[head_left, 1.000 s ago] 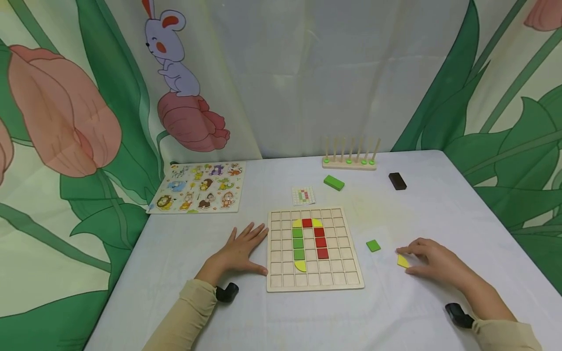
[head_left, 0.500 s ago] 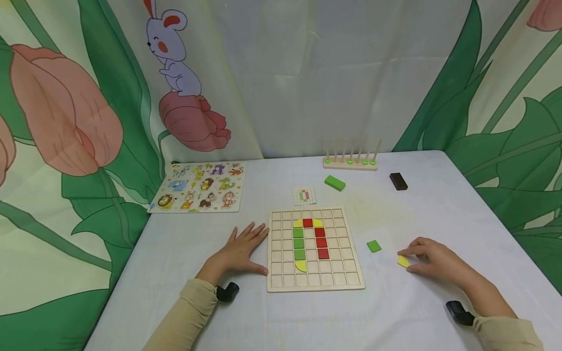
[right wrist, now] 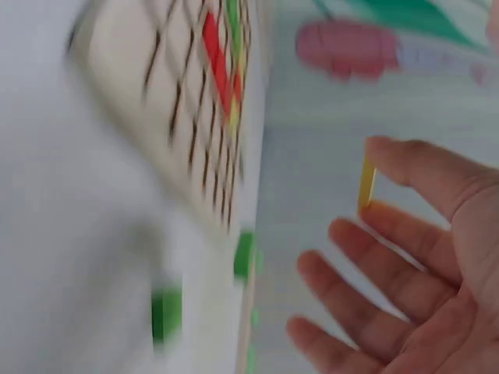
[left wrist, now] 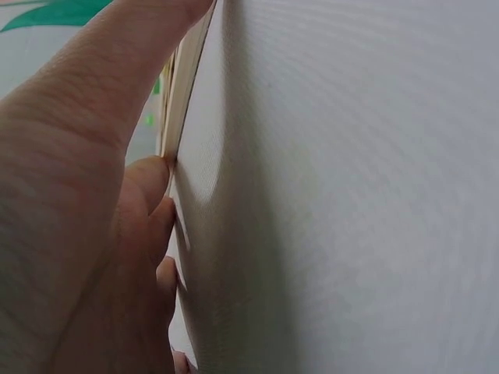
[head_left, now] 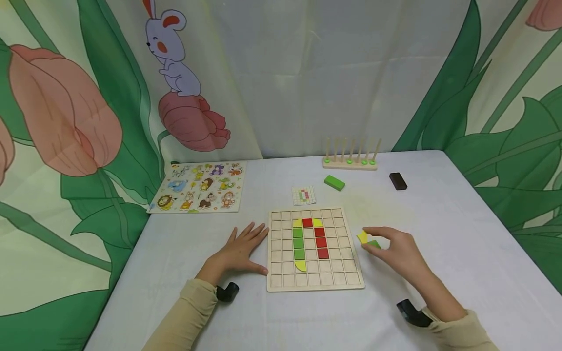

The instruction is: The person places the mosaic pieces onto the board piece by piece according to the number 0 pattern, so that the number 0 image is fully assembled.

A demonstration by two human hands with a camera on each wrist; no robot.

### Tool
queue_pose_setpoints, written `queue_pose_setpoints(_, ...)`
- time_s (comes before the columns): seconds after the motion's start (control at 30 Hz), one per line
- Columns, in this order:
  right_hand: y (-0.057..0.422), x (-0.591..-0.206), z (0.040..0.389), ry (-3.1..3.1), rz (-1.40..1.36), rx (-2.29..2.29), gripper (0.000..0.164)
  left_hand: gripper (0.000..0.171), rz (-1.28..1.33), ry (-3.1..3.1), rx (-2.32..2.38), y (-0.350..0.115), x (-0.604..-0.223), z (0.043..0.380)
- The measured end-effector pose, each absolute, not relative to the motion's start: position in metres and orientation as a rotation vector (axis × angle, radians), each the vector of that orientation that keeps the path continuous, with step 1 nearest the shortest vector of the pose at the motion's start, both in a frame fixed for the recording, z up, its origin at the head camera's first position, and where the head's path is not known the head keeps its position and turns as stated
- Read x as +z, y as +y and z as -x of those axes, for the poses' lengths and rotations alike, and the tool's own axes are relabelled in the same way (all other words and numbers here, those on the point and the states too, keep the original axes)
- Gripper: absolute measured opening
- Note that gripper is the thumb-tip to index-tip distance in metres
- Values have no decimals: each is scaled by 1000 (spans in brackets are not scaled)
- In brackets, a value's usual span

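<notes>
A wooden grid board lies on the table, carrying green, red and yellow tiles that form an arch. Its left edge is touched by my left hand, which lies flat with spread fingers; the left wrist view shows fingertips against the board's side. Thumb and index finger of my right hand pinch a yellow tile by its edges, just off the board's right side. In the right wrist view that yellow tile appears edge-on, the other fingers extended. A green square tile lies beneath, partly hidden by the hand.
Behind the board lies a small pattern card, with a green block to its right. A pegged wooden stand and a black block are farther back. An animal picture board lies at the back left.
My right hand has moved left with the yellow tile, from the right of the green tile to over it, near the board. My left hand has stayed in place.
</notes>
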State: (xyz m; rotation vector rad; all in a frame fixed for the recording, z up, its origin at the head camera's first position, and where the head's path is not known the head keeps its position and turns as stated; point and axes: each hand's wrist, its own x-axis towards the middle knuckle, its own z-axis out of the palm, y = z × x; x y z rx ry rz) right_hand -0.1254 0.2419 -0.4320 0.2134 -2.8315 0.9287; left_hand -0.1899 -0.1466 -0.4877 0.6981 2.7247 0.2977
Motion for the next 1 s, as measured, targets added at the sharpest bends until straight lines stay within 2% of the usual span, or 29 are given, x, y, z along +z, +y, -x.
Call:
queue_pose_setpoints(0.17, 198, -443, 124, -2846, -217, 957, 39, 115, -704, 2729, 293, -146, -488, 189)
queue_pose_setpoints(0.37, 170, -458, 118, -2895, -185, 871, 39, 115, -720, 2726, 303, -146, -486, 191)
queue_pose_setpoints(1.0, 150, -477, 112, -2957, -262, 532, 36, 114, -731, 2725, 324, -148, -487, 191)
